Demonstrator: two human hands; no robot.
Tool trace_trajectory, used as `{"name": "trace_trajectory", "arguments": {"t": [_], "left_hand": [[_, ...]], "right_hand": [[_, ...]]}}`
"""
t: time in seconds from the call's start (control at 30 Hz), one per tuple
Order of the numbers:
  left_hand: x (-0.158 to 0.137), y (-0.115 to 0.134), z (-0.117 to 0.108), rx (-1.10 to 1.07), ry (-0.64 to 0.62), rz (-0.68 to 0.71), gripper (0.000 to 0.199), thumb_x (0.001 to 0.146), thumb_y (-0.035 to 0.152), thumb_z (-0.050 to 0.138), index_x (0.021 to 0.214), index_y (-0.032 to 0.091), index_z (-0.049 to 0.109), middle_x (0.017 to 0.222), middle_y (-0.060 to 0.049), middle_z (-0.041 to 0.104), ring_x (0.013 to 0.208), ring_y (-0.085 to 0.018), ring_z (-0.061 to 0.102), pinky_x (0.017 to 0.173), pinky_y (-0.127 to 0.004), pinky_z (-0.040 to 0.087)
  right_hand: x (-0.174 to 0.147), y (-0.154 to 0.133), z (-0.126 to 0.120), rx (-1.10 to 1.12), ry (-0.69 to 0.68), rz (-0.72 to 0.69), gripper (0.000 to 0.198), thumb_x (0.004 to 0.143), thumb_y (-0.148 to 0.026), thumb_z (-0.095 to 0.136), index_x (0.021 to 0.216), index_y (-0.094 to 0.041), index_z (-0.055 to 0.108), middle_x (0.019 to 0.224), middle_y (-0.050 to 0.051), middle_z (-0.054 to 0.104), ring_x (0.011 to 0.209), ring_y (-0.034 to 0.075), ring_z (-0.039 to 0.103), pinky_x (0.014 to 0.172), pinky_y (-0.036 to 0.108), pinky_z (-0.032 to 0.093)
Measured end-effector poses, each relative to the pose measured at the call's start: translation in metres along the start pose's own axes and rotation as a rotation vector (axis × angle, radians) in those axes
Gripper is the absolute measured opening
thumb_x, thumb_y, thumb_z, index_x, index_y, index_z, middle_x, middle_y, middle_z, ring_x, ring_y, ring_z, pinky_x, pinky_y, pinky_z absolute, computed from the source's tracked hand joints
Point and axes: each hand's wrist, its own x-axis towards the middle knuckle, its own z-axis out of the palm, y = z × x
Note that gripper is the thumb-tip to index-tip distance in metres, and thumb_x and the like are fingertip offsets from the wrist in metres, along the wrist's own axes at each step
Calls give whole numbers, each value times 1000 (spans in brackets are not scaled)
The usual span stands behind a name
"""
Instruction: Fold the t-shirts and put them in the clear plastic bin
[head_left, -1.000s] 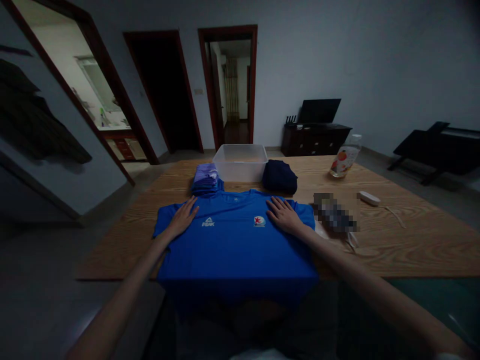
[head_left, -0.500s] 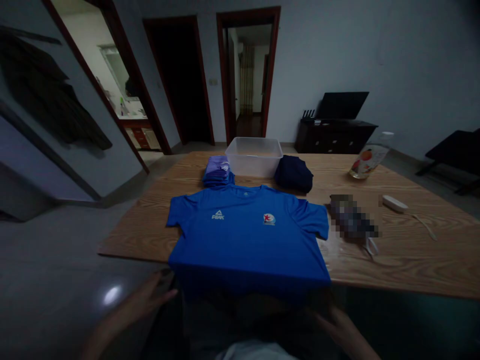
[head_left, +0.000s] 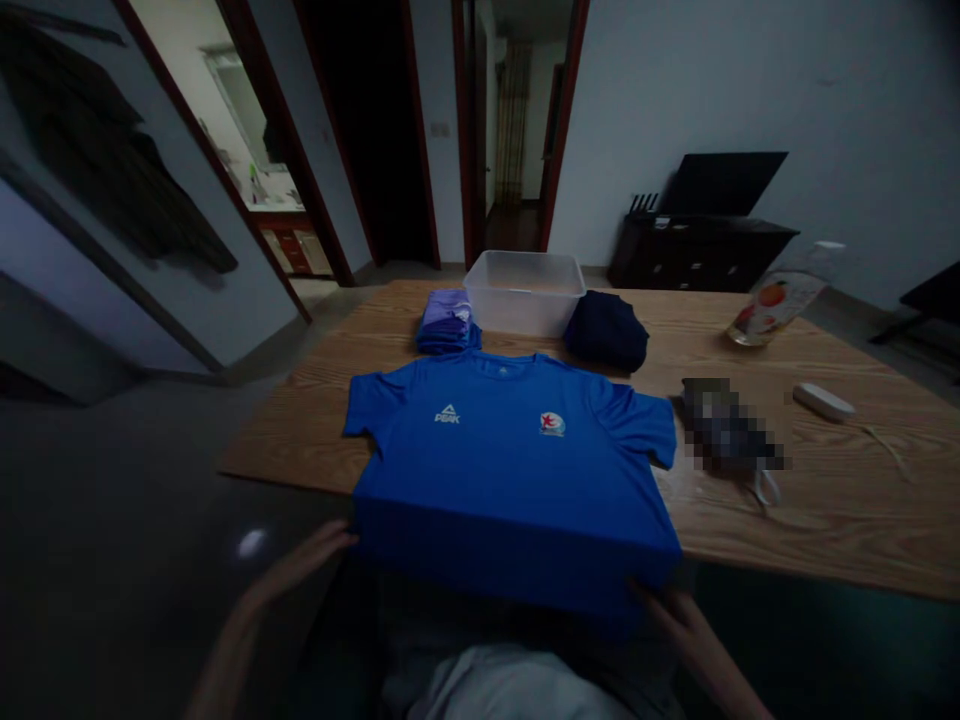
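A blue short-sleeved T-shirt [head_left: 510, 460] lies front side up on the wooden table [head_left: 300, 430], its collar away from me. White lettering and a small round badge mark its chest. The lower part hangs over the near table edge. At the left side of that hanging part, my left hand [head_left: 322, 548] has its fingers drawn together on the fabric edge. My right hand [head_left: 675, 612] grips the right side of the hanging cloth; some of its fingers are dark and partly hidden.
Beyond the collar stand a clear plastic bin [head_left: 525, 300], folded purple and blue clothes [head_left: 448, 322] and a dark navy bundle [head_left: 606, 332]. To the right are a blurred-out item [head_left: 727, 425], a white device with a cord [head_left: 823, 402] and a bottle [head_left: 776, 305].
My left hand has risen to the shirt's left edge, its spread fingers closing together. My right hand has come onto the right side. The hanging front is pulled smoother, and the view has tilted down.
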Motion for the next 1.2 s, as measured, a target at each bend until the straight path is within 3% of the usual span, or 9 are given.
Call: {"name": "trace_trajectory", "arguments": {"t": [0.13,0.23,0.33,0.47,0.57,0.63,0.9,1.07,1.2], "left_hand": [[-18,14,-13,59,-39,-21,60,86,65,55,121,23,76,133,-10,74,128,-33,67,111,-39,52],[-40,47,-22,165,-27,73,53,96,64,48,121,25,74,127,-9,76,117,-29,72,102,-35,54],[-50,92,-24,262,240,45,46,100,64,47,116,29,72,110,-6,80,101,-28,75,85,-35,55],[-22,137,-11,472,647,154,46,96,65,57,111,24,69,109,-11,77,105,-34,71,96,-44,51],[11,137,-2,597,723,222,38,100,53,57,113,19,68,115,-15,74,115,-37,67,104,-48,47],[29,126,-5,578,718,222,32,102,40,52,118,18,68,117,-16,74,114,-34,68,103,-45,49],[38,95,-44,241,673,290,31,103,37,49,118,21,72,118,-9,77,96,-24,73,87,-33,53],[-9,93,-15,208,713,125,39,103,58,53,112,22,65,99,-6,76,88,-25,74,75,-33,52],[-34,97,16,359,759,155,44,99,61,60,116,21,62,115,-10,72,101,-29,72,80,-36,53]], "right_hand": [[-10,-13,-5,-188,-134,-13,70,83,-86,57,79,-18,75,82,11,78,79,32,73,73,38,63],[-16,-21,-12,-381,-168,-128,66,92,-79,49,89,-19,77,88,12,79,80,30,74,74,37,62],[-24,-40,-25,-636,-186,-263,49,99,-63,49,109,-23,78,103,12,80,91,33,77,80,40,63],[-29,-119,-31,-760,-177,-508,38,108,-52,47,122,-28,74,118,10,77,101,31,76,87,41,63],[-6,-188,-20,-750,-250,-689,36,113,-45,43,138,-31,66,140,6,67,126,25,66,106,40,56],[25,-211,-9,-817,-43,-839,44,114,-47,38,145,-27,61,155,10,56,141,30,54,119,50,46],[111,-159,0,-1147,210,-786,65,114,-50,26,162,-11,45,171,18,32,160,34,27,129,54,30],[107,-157,-1,-1164,216,-779,68,114,-50,19,162,-9,44,171,18,31,161,33,24,130,55,27],[106,-158,1,-1175,238,-773,69,113,-49,18,161,-7,44,171,19,32,161,33,24,130,55,26]]}}
